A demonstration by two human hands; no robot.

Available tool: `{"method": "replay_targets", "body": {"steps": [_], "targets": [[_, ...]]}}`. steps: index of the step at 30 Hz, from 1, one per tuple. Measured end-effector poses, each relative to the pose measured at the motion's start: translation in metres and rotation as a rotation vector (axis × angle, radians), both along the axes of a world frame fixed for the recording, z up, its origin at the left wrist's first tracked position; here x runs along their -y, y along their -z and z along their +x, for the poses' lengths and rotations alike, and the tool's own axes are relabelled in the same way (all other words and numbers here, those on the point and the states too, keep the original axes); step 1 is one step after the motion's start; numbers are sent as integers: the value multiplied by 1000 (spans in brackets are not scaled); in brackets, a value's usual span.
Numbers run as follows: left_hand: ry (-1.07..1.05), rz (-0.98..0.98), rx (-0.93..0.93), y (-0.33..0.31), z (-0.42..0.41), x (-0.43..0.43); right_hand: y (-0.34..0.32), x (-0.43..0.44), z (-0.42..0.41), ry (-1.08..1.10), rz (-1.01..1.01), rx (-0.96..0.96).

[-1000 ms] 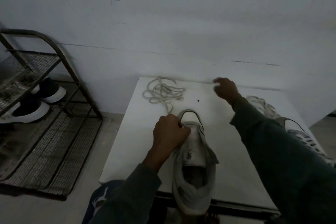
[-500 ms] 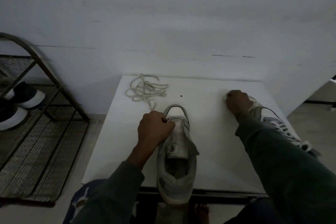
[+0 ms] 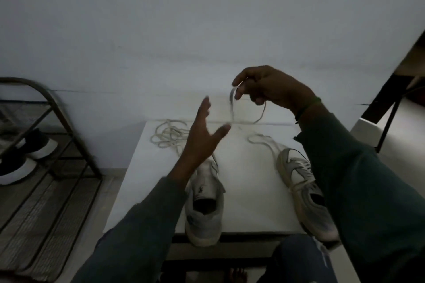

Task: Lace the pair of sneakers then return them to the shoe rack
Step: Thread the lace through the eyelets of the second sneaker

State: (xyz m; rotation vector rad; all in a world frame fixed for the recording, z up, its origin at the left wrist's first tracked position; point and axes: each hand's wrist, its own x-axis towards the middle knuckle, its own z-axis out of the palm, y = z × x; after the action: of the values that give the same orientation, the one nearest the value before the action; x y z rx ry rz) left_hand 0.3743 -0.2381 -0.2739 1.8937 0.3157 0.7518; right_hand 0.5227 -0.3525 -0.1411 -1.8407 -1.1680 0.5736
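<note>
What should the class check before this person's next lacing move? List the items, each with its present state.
1. Right hand pinches the held lace: ok.
2. Left hand free to take it: ok, open and holding nothing.
3. Middle sneaker on the table: ok, though its heel overhangs the near edge.
4. Its eyelets in view: not ok, the left arm covers them.
5. Right sneaker laced: ok.
6. Where the held lace's far end runs: cannot tell, blurred.
</note>
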Motion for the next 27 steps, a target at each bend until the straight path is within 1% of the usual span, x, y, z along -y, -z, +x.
{"method": "replay_targets", "body": {"steps": [2,4,7,8,9,10,12,14,16,19,20,21,22,23,24,25,27], "targets": [[109,-20,57,-56,3,9,-15,4,-24,-83,-38,67],[185,2,54,-98,2,11,-28,11,-38,-64,9,105],[188,31,-41,-127,-15,10,-49,33,-49,108,133,212],[194,34,-64,-129,-21,5,-49,36,-45,174,170,237],[202,11,-50,-131,-27,0,-51,40,-39,245,211,259],[223,-51,-6,-134,-36,-5,-52,47,-34,318,250,292],[259,-284,120,-143,-56,-17,-51,59,-26,478,314,324],[278,-499,243,-155,-73,-32,-49,67,-18,612,329,304],[338,-656,374,-167,-88,-43,-44,68,-15,706,295,249],[391,-762,567,-184,-110,-58,-32,70,-4,866,348,-61],[390,-773,624,-190,-119,-64,-27,73,0,904,355,-113],[383,-765,669,-197,-129,-69,-21,78,3,924,305,-102],[363,-728,682,-203,-136,-74,-17,81,2,918,202,-40],[326,-655,646,-208,-142,-75,-14,82,0,885,66,70],[272,-546,559,-213,-144,-71,-14,79,-7,804,-24,170],[211,-415,433,-214,-142,-64,-16,72,-19,675,-40,220],[159,-143,137,-214,-131,-39,-34,53,-56,325,22,187]]}}
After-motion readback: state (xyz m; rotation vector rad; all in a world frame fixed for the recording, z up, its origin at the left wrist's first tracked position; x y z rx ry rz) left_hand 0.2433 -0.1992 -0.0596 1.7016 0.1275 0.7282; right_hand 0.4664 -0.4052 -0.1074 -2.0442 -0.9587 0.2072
